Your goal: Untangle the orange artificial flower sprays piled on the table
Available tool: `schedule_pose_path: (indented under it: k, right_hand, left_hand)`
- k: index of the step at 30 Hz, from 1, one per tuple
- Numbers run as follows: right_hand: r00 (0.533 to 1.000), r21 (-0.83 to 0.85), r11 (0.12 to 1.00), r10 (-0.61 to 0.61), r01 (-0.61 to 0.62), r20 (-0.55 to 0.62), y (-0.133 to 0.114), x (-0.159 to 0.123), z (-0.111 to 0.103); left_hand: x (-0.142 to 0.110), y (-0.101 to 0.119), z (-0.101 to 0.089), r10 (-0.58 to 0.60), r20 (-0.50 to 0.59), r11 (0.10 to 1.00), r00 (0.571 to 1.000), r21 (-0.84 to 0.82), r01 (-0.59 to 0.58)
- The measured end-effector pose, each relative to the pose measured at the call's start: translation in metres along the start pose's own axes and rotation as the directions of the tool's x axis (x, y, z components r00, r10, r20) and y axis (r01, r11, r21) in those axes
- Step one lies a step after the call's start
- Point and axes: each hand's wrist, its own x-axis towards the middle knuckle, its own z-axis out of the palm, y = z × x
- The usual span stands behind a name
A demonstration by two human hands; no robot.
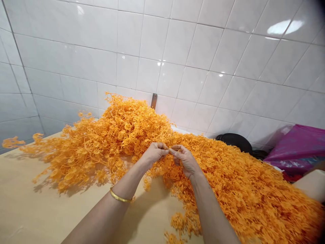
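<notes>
Sprigs [236, 179], orange and too many to count, cover much of 1 worktop [22, 196]; left hand [156, 153] and right hand [185, 159] pinch 1 thin stem [169, 150], fingertips closed; 1 gold bangle [119, 196] circles the left forearm.

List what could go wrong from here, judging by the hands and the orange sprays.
Snagging: the left hand and right hand pinch a thin orange stem amid branching artificial flower sprays; a tug could drag neighbours along.
Spillage: sprays at far left reach the edge of the table; a nudge might tip some off.
Catching: the gold bangle sits close to loose sprigs and may hook one.
</notes>
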Motion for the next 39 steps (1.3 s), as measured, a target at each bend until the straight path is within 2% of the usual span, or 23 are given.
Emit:
schedule_pose_path:
  k: [5, 11, 16, 19, 23, 28, 32, 36, 38, 39]
  right_hand:
    - [0.999, -0.041, 0.999, 0.02, -0.019, 0.027, 0.003, 0.002, 0.0]
    - [0.977, -0.097, 0.992, -0.095, 0.077, -0.192, 0.011, 0.01, -0.014]
    - [0.899, -0.235, 0.961, -0.229, 0.147, -0.373, 0.016, 0.014, -0.02]
    - [0.864, -0.173, 0.972, -0.221, 0.159, -0.452, 0.014, 0.015, -0.014]
    - [0.869, -0.036, 0.987, -0.156, 0.158, -0.47, 0.005, 0.013, -0.001]
    - [0.856, 0.044, 0.988, -0.105, 0.147, -0.506, -0.001, 0.011, 0.008]
    - [0.844, 0.104, 0.982, -0.078, 0.156, -0.53, -0.005, 0.011, -0.015]
    - [0.79, 0.102, 0.975, -0.095, 0.196, -0.606, -0.018, 0.005, -0.045]
    - [0.781, 0.092, 0.969, -0.126, 0.228, -0.611, -0.023, 0.002, -0.045]
    - [0.793, 0.09, 0.967, -0.139, 0.237, -0.594, -0.025, 0.001, -0.042]
  left_hand:
    - [0.0, 0.0, 0.0, -0.043, 0.018, 0.998, 0.999, 0.041, 0.042]
    - [0.001, -0.001, -0.003, -0.051, -0.028, 0.977, 0.998, 0.207, 0.055]
    - [-0.001, 0.002, 0.001, -0.011, 0.03, 0.984, 0.999, 0.176, 0.006]
    - [-0.004, 0.007, 0.004, -0.009, 0.059, 0.991, 0.998, 0.136, 0.001]
    - [-0.006, 0.013, 0.001, -0.028, 0.076, 0.994, 0.997, 0.104, 0.02]
    - [-0.007, 0.016, 0.002, -0.03, 0.111, 0.996, 0.993, 0.088, 0.02]
    - [-0.016, 0.032, -0.002, -0.024, 0.136, 0.998, 0.99, 0.065, 0.015]
    - [-0.024, 0.053, -0.02, 0.047, 0.118, 0.997, 0.992, -0.065, -0.04]
    - [-0.023, 0.054, -0.025, 0.035, 0.079, 0.992, 0.996, -0.121, -0.026]
    - [-0.021, 0.052, -0.025, 0.004, 0.07, 0.989, 0.998, -0.146, 0.006]
